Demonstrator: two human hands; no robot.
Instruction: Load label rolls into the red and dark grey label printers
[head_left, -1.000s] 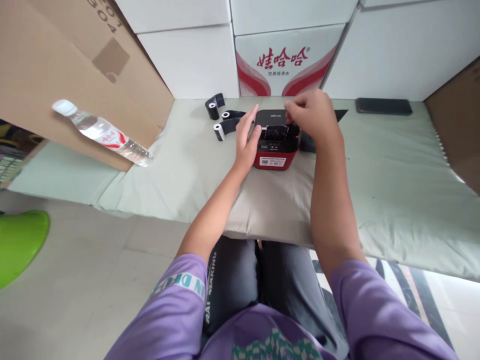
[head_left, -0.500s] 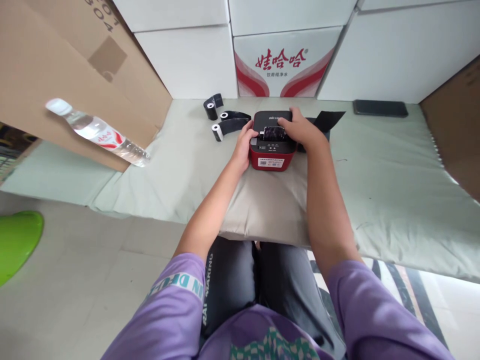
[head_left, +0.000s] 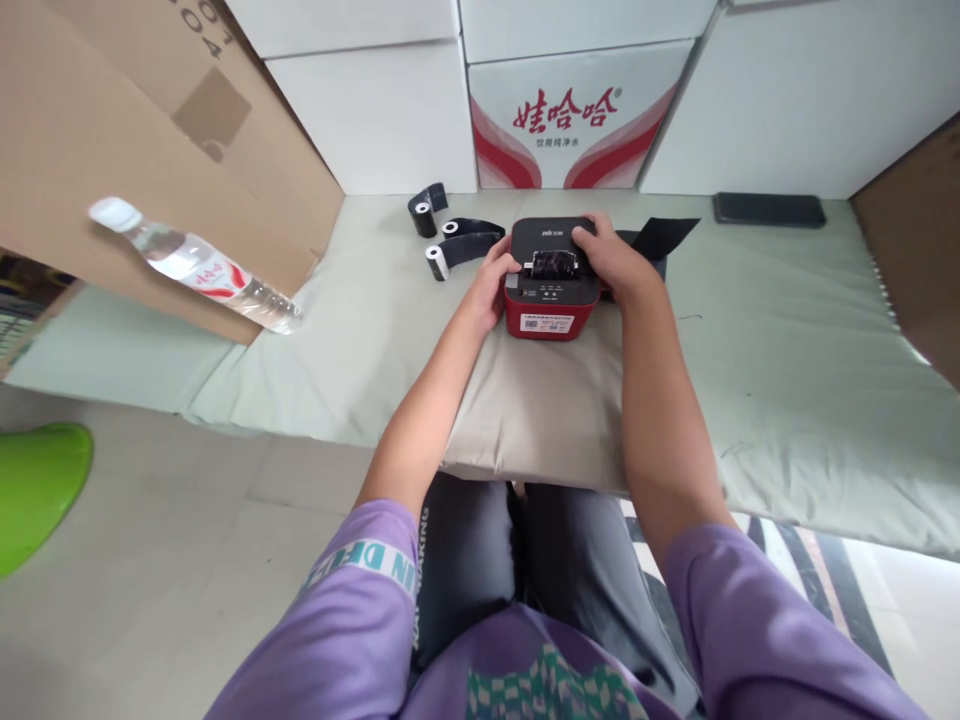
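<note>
A small red and black printer (head_left: 551, 325) sits upright on the cloth-covered surface in front of me. A dark strip (head_left: 553, 265) shows in the opening on its top. My left hand (head_left: 493, 283) is closed around the printer's left side, its thumb at the top edge near the opening. On the opposite side, my right hand (head_left: 611, 258) grips the printer, the thumb resting on the black lid (head_left: 551, 236). Behind the right hand lies a black strip (head_left: 665, 236), partly hidden. Left of the printer are a black roll (head_left: 424, 220), another black roll (head_left: 450, 229) and a white-ended roll (head_left: 436, 263) with black strip unrolled.
A water bottle (head_left: 214, 275) leans toward a large cardboard box (head_left: 285, 150) at the left. White cartons (head_left: 570, 130) stand along the back. A black phone (head_left: 769, 210) lies at the back right. A green plastic piece (head_left: 41, 490) is on the floor at left.
My right thumb has shifted right and back, from near the opening toward the lid's right edge. Both hands keep hold of the printer. The view has moved slightly.
</note>
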